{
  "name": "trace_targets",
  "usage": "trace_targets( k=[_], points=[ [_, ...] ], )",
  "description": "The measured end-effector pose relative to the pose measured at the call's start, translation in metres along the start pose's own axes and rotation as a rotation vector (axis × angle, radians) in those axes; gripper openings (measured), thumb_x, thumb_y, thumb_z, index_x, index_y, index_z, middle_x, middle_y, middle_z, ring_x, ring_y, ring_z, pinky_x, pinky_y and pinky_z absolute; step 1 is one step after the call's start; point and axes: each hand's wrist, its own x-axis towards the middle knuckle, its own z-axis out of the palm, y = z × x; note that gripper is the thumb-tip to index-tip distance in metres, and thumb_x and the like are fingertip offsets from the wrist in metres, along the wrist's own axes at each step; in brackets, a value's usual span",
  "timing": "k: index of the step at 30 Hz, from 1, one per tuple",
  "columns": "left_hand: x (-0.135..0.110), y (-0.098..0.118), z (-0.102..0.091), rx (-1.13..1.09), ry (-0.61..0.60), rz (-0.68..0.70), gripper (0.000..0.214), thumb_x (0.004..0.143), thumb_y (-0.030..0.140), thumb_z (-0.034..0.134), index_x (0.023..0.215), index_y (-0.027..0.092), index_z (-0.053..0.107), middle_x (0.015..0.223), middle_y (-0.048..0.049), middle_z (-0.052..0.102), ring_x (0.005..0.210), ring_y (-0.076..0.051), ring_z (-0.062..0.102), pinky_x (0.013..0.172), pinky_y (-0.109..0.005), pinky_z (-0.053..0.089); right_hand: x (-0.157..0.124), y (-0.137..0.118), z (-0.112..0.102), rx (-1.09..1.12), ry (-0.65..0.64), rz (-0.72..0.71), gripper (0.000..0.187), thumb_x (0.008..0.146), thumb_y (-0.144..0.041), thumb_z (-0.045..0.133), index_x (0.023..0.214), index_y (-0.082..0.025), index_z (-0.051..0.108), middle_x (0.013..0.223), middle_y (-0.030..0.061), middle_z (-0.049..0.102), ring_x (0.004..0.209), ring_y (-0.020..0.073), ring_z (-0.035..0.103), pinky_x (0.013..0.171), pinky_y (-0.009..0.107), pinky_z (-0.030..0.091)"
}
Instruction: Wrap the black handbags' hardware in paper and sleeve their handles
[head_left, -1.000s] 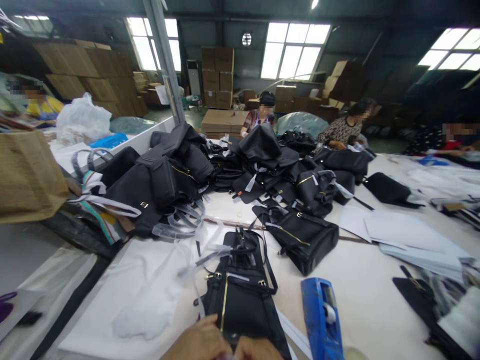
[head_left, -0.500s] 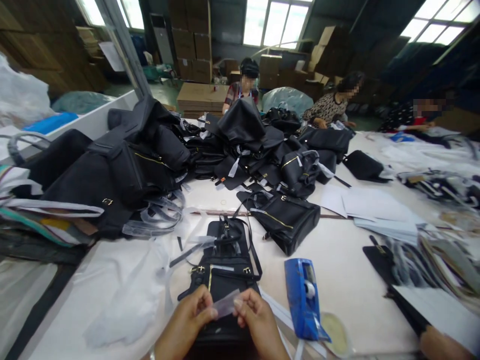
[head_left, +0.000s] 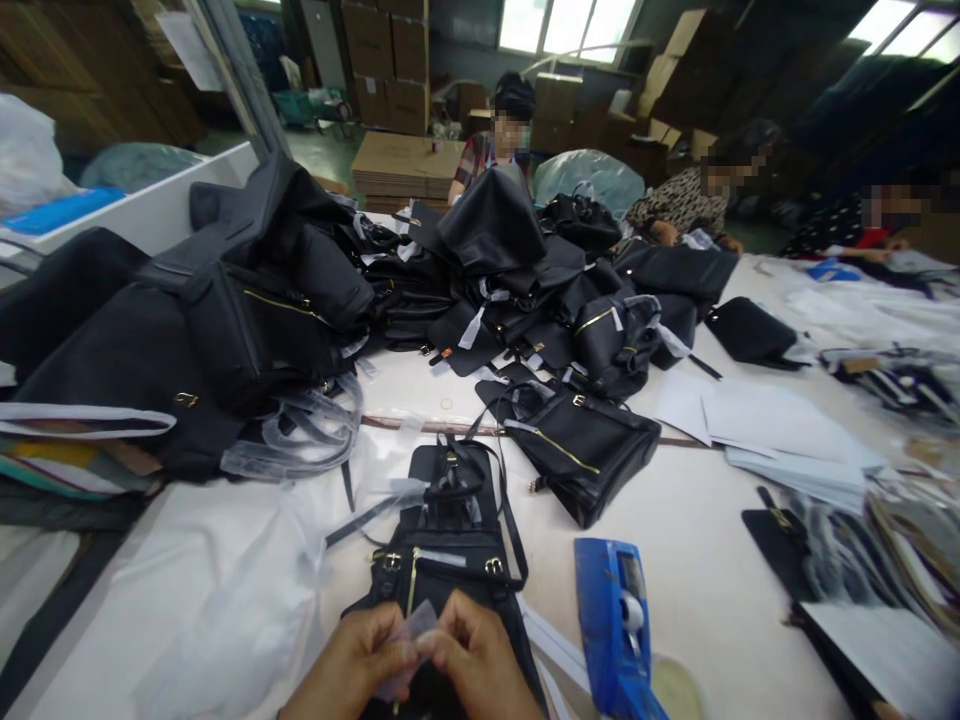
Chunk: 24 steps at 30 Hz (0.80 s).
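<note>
A black bag with gold zips and buckles lies flat on the white table, just in front of me. Above its near end, my left hand and my right hand meet, each pinching a small translucent piece of tape or film. The fingers of both hands are closed on the piece. A blue tape dispenser stands just right of my right hand.
A large heap of black bags fills the middle of the table, with one bag lying apart nearer me. Clear plastic wrap lies at left, white sheets at right. Three people sit at the far side. Cardboard boxes stand behind.
My hands have drawn closer together and folded the translucent piece between them. The view has tilted down and nearer to the table since the earliest frame.
</note>
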Motion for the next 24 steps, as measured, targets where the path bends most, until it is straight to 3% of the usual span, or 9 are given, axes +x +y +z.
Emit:
trace_targets(
  k=[5,8,11,14,17,19,21,24],
  points=[
    [0.002,0.008,-0.001,0.15,0.028,0.07,0.039,0.079,0.052,0.057,0.064,0.015,0.057,0.058,0.0003,0.059,0.055,-0.014,0.053,0.054,-0.023,0.037,0.008,0.009,0.001,0.059,-0.007,0.026,0.014,0.077,-0.028,0.061,0.069,-0.018,0.055,0.06,-0.0057,0.05,0.056,0.0097,0.045,0.055,0.02,0.033],
    [0.0,0.011,-0.003,0.156,-0.008,0.03,0.041,0.082,0.052,0.053,0.065,0.015,0.059,0.061,-0.0003,0.06,0.059,-0.015,0.055,0.056,-0.024,0.039,0.015,0.013,0.01,-0.055,0.029,0.042,0.017,0.075,-0.022,0.062,0.062,-0.017,0.053,0.056,-0.0063,0.05,0.055,0.0093,0.046,0.053,0.019,0.032],
    [0.0,0.007,-0.01,0.114,0.022,-0.006,0.036,0.081,0.048,0.057,0.066,0.015,0.059,0.062,0.0008,0.06,0.06,-0.014,0.055,0.058,-0.023,0.039,0.023,0.013,0.013,-0.208,-0.029,0.004,0.015,0.076,-0.018,0.062,0.063,-0.018,0.054,0.059,-0.0062,0.055,0.057,0.0094,0.051,0.053,0.018,0.032],
    [0.002,-0.003,-0.019,0.004,0.065,-0.047,0.033,0.076,0.047,0.062,0.067,0.016,0.057,0.06,0.002,0.06,0.056,-0.014,0.054,0.056,-0.024,0.04,0.034,0.01,0.002,-0.424,-0.054,-0.077,0.014,0.085,-0.023,0.056,0.072,-0.02,0.057,0.068,-0.0037,0.061,0.064,0.0119,0.056,0.058,0.02,0.036],
    [0.007,-0.009,-0.026,-0.057,0.089,-0.081,0.035,0.074,0.049,0.064,0.065,0.016,0.056,0.059,0.0015,0.061,0.054,-0.014,0.055,0.056,-0.025,0.042,0.046,0.012,-0.017,-0.833,0.111,-0.16,0.005,0.085,-0.024,0.058,0.083,-0.021,0.06,0.083,0.003,0.063,0.082,0.0205,0.056,0.074,0.03,0.038],
    [0.009,-0.006,-0.028,-0.062,0.106,-0.097,0.036,0.073,0.05,0.064,0.063,0.016,0.056,0.058,0.0011,0.061,0.053,-0.014,0.055,0.056,-0.025,0.043,0.051,0.017,-0.028,-1.033,0.147,-0.174,0.003,0.081,-0.019,0.062,0.084,-0.02,0.062,0.088,0.0059,0.063,0.088,0.0246,0.054,0.079,0.036,0.037],
    [0.011,-0.001,-0.028,-0.068,0.12,-0.112,0.036,0.072,0.05,0.065,0.062,0.016,0.057,0.057,0.001,0.061,0.053,-0.014,0.055,0.057,-0.025,0.043,0.052,0.023,-0.036,-1.069,0.111,-0.167,0.005,0.08,-0.015,0.061,0.082,-0.02,0.062,0.088,0.0056,0.063,0.088,0.0243,0.054,0.08,0.036,0.036],
    [0.013,0.007,-0.026,-0.07,0.137,-0.12,0.036,0.07,0.049,0.067,0.061,0.016,0.057,0.057,0.0013,0.06,0.053,-0.014,0.055,0.058,-0.025,0.043,0.046,0.022,-0.045,-0.889,0.051,-0.151,0.008,0.085,-0.017,0.055,0.084,-0.022,0.061,0.086,0.0021,0.064,0.085,0.0203,0.056,0.077,0.03,0.037]
  ],
)
